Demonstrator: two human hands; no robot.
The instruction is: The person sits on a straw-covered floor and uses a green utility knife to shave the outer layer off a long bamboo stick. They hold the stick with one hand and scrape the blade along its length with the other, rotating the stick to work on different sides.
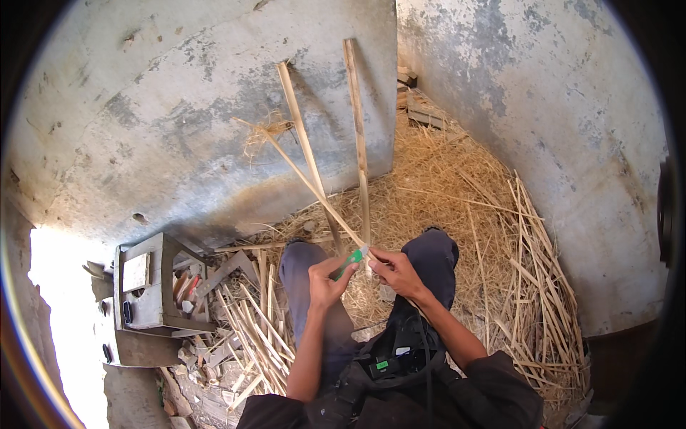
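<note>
Between my legs, my left hand (327, 286) is closed around a green utility knife (349, 263), its tip end against a thin wooden strip (312, 187). With fingers pinched, my right hand (399, 274) grips the near end of that strip. The strip slants away to the upper left, and a tuft of curled shavings (275, 129) clings near its far end. Beyond my hands, two longer slats, a left one (300, 136) and a right one (356, 114), stand tilted toward the wall. The exact blade contact is too small to make out.
Straw-coloured shavings (443, 175) cover the floor ahead. Cut strips lie in a long pile (547, 307) at right and a loose heap (250, 336) at left. A worn wooden stool-like frame (163, 286) stands at left. Stained walls (179, 107) close in the far side.
</note>
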